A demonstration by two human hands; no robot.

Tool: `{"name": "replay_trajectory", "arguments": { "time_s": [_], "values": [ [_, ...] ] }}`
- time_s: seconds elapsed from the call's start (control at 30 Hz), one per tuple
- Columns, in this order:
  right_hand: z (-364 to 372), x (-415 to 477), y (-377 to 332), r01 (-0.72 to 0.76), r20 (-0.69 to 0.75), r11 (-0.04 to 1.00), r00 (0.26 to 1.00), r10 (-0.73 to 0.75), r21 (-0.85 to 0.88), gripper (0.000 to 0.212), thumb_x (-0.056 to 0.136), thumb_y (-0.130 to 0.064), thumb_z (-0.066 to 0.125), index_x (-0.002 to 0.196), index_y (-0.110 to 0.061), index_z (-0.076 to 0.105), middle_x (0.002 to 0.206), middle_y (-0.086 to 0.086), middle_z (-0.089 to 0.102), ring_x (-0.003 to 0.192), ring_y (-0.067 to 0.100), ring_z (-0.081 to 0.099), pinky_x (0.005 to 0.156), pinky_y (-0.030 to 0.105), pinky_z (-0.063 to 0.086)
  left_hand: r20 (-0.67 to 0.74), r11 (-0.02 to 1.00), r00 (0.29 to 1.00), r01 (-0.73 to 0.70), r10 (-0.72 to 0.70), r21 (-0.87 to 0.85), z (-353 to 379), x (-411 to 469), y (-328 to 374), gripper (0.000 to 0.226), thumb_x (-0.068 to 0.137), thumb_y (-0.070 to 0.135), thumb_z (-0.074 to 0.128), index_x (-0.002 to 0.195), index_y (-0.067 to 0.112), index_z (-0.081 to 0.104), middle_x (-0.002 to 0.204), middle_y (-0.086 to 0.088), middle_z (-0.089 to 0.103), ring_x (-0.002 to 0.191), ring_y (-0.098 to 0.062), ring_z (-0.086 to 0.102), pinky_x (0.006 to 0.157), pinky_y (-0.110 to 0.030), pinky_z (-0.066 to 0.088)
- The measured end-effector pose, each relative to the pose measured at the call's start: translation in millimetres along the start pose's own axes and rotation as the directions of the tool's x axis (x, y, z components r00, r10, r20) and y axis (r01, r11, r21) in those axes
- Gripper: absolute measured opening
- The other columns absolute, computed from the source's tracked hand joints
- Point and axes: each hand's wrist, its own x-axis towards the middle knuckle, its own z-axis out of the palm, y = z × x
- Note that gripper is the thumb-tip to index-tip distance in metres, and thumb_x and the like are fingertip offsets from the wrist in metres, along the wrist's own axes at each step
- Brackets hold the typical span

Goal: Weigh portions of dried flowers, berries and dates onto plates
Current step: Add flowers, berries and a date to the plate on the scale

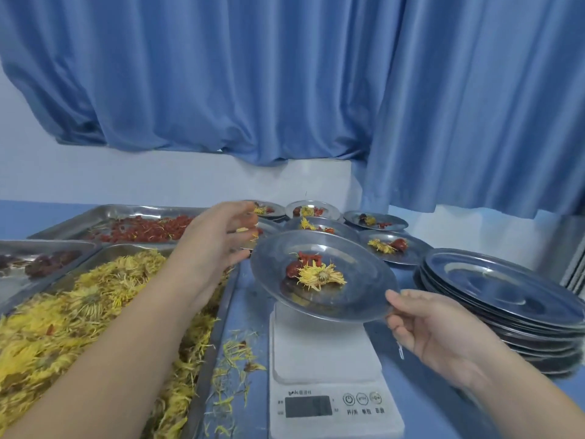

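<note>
Steel plate (348, 301) is light, slick, tilted; my right hand (433, 327) pinches its rim, can't tell if my left hand (218, 236) grips.

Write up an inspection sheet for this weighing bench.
Surface: blue table, white scale, no digits visible on its display.
Job's things: portioned plate tilted over the scale; flower tray, berry tray and date tray at left; filled plates behind; empty stack at right.
Clutter: loose petals beside the scale.
Hands: right hand pinches the plate's near rim; left hand at its far-left rim, grip blurred.
Cables: nothing seen.
Surroundings: blue curtain, white wall.
</note>
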Motion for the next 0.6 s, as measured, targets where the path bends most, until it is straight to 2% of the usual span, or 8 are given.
{"name": "replay_trajectory", "arguments": {
  "time_s": [0.13, 0.3, 0.4, 0.5, 0.6],
  "values": [
    [14, 26, -14, 0.055, -0.077, 0.998, 0.996, -0.053, 0.030, 0.015, 0.091, -0.004, 0.058, 0.076, -0.003, 0.061, 0.059, 0.007, 0.059, 0.045, 0.009, 0.055, 0.042, 0.015, 0.049, 0.030, 0.992, 0.999, -0.026, 0.029, -0.123, 6, 6, 12, 0.022, 0.094, 0.030, 0.052, 0.103, 0.019, 0.069, 0.111, -0.004, 0.071, 0.112, -0.025, 0.064, 0.096, -0.039, 0.047],
    [28, 81, -26, 0.098, -0.220, 0.987, 0.973, -0.067, 0.129, 0.012, 0.096, -0.005, 0.052, 0.103, 0.002, 0.058, 0.070, 0.009, 0.058, 0.051, 0.012, 0.056, 0.045, 0.018, 0.049, 0.185, 0.967, 0.982, 0.089, -0.045, -0.237, 11, 11, 19, 0.023, 0.093, 0.031, 0.051, 0.100, 0.017, 0.068, 0.121, -0.013, 0.069, 0.112, -0.031, 0.066, 0.093, -0.043, 0.050],
    [30, 116, -29, 0.165, -0.353, 0.968, 0.931, -0.090, 0.189, 0.015, 0.095, -0.001, 0.052, 0.109, 0.000, 0.057, 0.077, 0.010, 0.061, 0.049, 0.013, 0.061, 0.040, 0.017, 0.047, 0.250, 0.936, 0.966, 0.149, -0.068, -0.319, 9, 16, 22, 0.022, 0.091, 0.032, 0.052, 0.095, 0.017, 0.068, 0.114, -0.012, 0.072, 0.108, -0.031, 0.068, 0.094, -0.043, 0.048],
    [24, 149, -32, 0.200, -0.484, 0.932, 0.875, -0.031, 0.302, 0.021, 0.096, 0.000, 0.047, 0.116, -0.002, 0.054, 0.081, 0.007, 0.061, 0.039, 0.016, 0.062, 0.038, 0.021, 0.051, 0.284, 0.906, 0.952, 0.214, -0.111, -0.364, 8, 20, 17, 0.022, 0.089, 0.034, 0.053, 0.093, 0.018, 0.068, 0.106, -0.008, 0.074, 0.104, -0.029, 0.070, 0.091, -0.041, 0.049],
    [14, 176, -31, 0.256, -0.580, 0.897, 0.814, 0.001, 0.360, 0.031, 0.098, 0.001, 0.037, 0.125, -0.004, 0.051, 0.086, 0.004, 0.060, 0.045, 0.018, 0.064, 0.044, 0.021, 0.055, 0.320, 0.882, 0.935, 0.275, -0.153, -0.382, 9, 22, 10, 0.022, 0.088, 0.034, 0.053, 0.089, 0.018, 0.068, 0.099, -0.007, 0.074, 0.098, -0.029, 0.071, 0.084, -0.038, 0.049]
  ]
}}
